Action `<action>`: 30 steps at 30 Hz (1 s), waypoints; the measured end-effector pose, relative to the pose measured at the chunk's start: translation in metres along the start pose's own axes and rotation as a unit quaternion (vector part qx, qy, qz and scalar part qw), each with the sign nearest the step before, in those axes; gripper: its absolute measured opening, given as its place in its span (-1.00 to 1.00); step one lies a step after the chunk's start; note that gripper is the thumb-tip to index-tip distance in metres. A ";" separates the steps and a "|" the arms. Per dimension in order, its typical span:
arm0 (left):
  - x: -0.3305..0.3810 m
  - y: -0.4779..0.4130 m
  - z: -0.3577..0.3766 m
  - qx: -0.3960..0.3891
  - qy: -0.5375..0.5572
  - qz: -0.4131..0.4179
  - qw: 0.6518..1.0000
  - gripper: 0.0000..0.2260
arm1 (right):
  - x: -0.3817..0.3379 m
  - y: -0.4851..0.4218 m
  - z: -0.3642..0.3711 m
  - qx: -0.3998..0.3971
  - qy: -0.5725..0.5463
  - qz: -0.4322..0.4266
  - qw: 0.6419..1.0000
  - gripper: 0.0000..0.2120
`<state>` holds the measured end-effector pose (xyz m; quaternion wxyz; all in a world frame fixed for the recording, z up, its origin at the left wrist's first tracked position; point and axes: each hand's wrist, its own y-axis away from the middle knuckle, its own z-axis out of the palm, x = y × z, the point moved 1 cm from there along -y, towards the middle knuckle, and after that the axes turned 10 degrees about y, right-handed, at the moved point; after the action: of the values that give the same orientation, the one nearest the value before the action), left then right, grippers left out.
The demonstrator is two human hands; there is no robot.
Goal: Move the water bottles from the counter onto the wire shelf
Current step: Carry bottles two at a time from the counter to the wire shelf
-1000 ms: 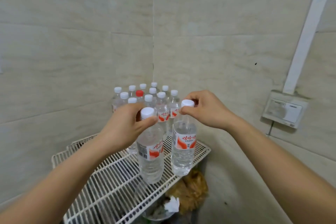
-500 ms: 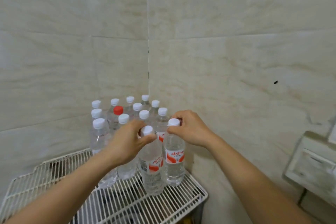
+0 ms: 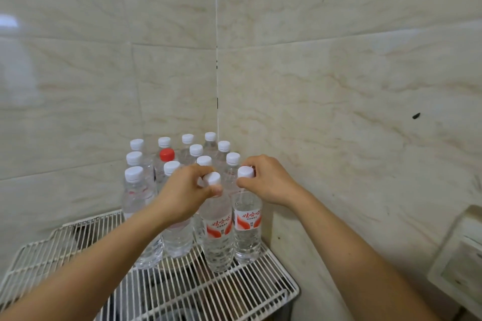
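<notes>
From the head view, the left hand (image 3: 185, 193) is clamped round the cap and neck of the left bottle (image 3: 217, 237), thumb and fingers curled about it, and the right hand (image 3: 268, 180) pinches the cap of the right bottle (image 3: 246, 229) in the same way. Both bottles stand upright with their bases on the wires of the shelf (image 3: 182, 292), side by side and about touching, near its front right part by the corner of the wall (image 3: 339, 86). At 10 to 12 o'clock from the hands stand the other bottles (image 3: 134, 198), packed close in rows into the corner, one with a red cap (image 3: 167, 154) among the white. The two held ones look full, so I judge them fairly heavy for their size, with thin clear walls that would give under a squeeze and perhaps be slippery. The neck just below the cap is the stiff place to hold, as both hands do now. On a wire shelf a narrow base can sit between two rods and tip, so each one wants to be settled flat before the fingers let go — and a knock here could topple the close-set neighbours at 11 o'clock.
</notes>
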<state>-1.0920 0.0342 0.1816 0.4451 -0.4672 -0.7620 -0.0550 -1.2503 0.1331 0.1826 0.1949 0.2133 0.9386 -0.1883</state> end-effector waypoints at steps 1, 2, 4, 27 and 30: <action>0.000 0.000 0.001 0.004 -0.004 -0.002 1.000 -0.80 | 0.001 -0.001 0.001 0.000 0.002 0.001 1.000 -0.73; -0.001 0.000 0.001 0.010 -0.007 -0.003 1.000 -0.80 | 0.001 -0.003 0.001 -0.001 0.004 0.001 1.000 -0.72; -0.004 0.000 0.003 0.024 -0.008 -0.002 1.000 -0.78 | 0.001 -0.004 0.002 -0.003 0.007 -0.003 1.000 -0.73; 0.001 0.008 0.017 0.073 -0.034 0.000 0.997 -0.75 | -0.001 0.017 0.015 0.055 0.074 -0.024 0.995 -0.82; 0.004 0.014 0.022 0.103 -0.012 0.003 0.995 -0.71 | 0.000 0.022 0.015 0.047 0.086 -0.015 0.995 -0.66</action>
<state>-1.0961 0.0552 0.1667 0.4814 -0.4218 -0.7677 0.0308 -1.2362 0.1447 0.1637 0.1007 0.2235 0.9451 -0.2162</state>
